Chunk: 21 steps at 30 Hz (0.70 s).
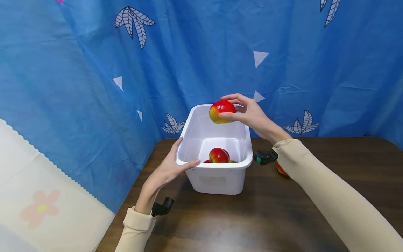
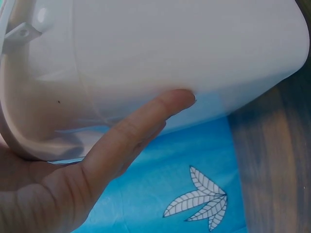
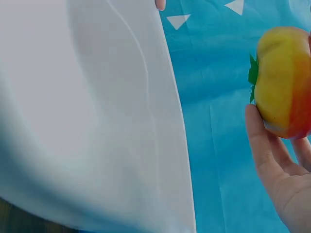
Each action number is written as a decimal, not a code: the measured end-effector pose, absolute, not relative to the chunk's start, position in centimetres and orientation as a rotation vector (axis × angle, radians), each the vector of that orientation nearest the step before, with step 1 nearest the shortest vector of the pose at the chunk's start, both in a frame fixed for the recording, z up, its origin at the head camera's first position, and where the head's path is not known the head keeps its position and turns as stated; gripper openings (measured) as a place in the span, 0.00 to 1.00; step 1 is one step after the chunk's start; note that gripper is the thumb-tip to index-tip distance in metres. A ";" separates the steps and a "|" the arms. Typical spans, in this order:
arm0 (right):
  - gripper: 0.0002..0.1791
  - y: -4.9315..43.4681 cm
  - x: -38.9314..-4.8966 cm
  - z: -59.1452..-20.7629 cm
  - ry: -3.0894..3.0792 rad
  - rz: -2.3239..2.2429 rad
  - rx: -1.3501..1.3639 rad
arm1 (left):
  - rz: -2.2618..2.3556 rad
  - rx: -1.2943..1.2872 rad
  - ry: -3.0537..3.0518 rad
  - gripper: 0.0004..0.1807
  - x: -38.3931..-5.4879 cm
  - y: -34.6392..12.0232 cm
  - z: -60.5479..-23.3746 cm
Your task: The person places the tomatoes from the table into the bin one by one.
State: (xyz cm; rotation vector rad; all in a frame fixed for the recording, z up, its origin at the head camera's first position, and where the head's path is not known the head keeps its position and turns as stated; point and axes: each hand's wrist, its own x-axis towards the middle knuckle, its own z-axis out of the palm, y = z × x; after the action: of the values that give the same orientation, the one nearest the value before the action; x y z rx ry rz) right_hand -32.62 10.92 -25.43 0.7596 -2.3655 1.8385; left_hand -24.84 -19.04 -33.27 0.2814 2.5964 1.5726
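Observation:
A deep white plastic bin [image 1: 217,178] stands on the table. My left hand [image 1: 170,164] grips its near left corner, with the thumb along the near rim and the fingers against the outer side wall; in the left wrist view a finger [image 2: 141,124] lies along that wall. Above the bin's far right part, my right hand [image 1: 247,112] holds a red-and-yellow fruit [image 1: 220,112] between thumb and fingers. Green leaves show on the fruit [image 3: 282,82] in the right wrist view. Inside the bin, at the near end, lie red fruits [image 1: 219,155], partly hidden by the rim.
Another red fruit [image 1: 281,169] sits on the dark wooden table [image 1: 226,224], right of the bin and mostly hidden behind the right sleeve. A blue patterned curtain [image 1: 201,52] hangs right behind the table. Pale cloth [image 1: 47,196] hangs at the left.

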 end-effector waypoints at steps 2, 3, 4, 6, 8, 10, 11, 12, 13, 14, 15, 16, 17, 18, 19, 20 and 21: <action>0.32 10.1 -33.0 -25.3 -2.348 1.872 0.771 | 1.571 0.277 2.601 0.61 -24.8 -19.2 -33.2; 0.32 9.7 -33.2 -25.3 -2.344 1.880 0.772 | 1.567 0.277 2.603 0.61 -24.8 -19.3 -33.2; 0.31 9.4 -33.4 -25.2 -2.341 1.889 0.775 | 1.565 0.279 2.604 0.61 -24.7 -19.4 -33.2; 0.31 8.9 -33.7 -25.2 -2.342 1.895 0.775 | 1.556 0.276 2.610 0.60 -24.7 -19.4 -33.2; 0.32 8.5 -34.1 -25.1 -2.347 1.888 0.770 | 1.560 0.266 2.610 0.60 -24.6 -19.3 -33.2; 0.32 8.3 -34.4 -25.1 -2.354 1.874 0.765 | 1.563 0.252 2.614 0.60 -24.6 -19.2 -33.1; 0.32 8.2 -34.6 -25.1 -2.358 1.870 0.761 | 1.564 0.247 2.614 0.61 -24.7 -19.2 -33.1; 0.32 8.1 -34.7 -25.1 -2.361 1.870 0.755 | 1.566 0.245 2.612 0.61 -24.7 -19.1 -33.0; 0.32 8.1 -34.9 -25.2 -2.367 1.865 0.748 | 1.568 0.245 2.608 0.61 -24.8 -19.0 -33.0; 0.32 8.1 -35.0 -25.3 -2.372 1.865 0.742 | 1.564 0.248 2.609 0.61 -24.8 -18.9 -33.0; 0.32 8.1 -35.1 -25.4 -2.378 1.865 0.734 | 1.560 0.255 2.610 0.60 -24.9 -18.9 -33.0; 0.33 8.1 -35.2 -25.5 -2.386 1.865 0.726 | 1.557 0.263 2.609 0.60 -25.0 -18.8 -33.0; 0.33 8.1 -35.4 -25.7 -2.391 1.867 0.721 | 1.553 0.268 2.608 0.61 -25.0 -18.8 -33.0; 0.33 8.0 -35.5 -25.8 -2.396 1.869 0.719 | 1.549 0.271 2.610 0.61 -25.0 -18.8 -33.0; 0.33 7.9 -35.6 -25.9 -2.401 1.868 0.719 | 1.545 0.271 2.613 0.61 -25.0 -18.8 -33.0; 0.33 7.8 -35.7 -26.1 -2.402 1.870 0.724 | 1.543 0.270 2.617 0.61 -25.0 -18.8 -32.9; 0.33 7.7 -35.7 -26.1 -2.404 1.870 0.729 | 1.542 0.270 2.620 0.61 -25.0 -18.9 -32.9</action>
State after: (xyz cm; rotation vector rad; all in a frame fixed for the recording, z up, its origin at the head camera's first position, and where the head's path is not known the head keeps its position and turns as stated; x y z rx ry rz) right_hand -35.73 7.74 -26.14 0.7286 -2.4040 1.8701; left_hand -25.04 -18.91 -32.92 0.2700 2.6201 1.5416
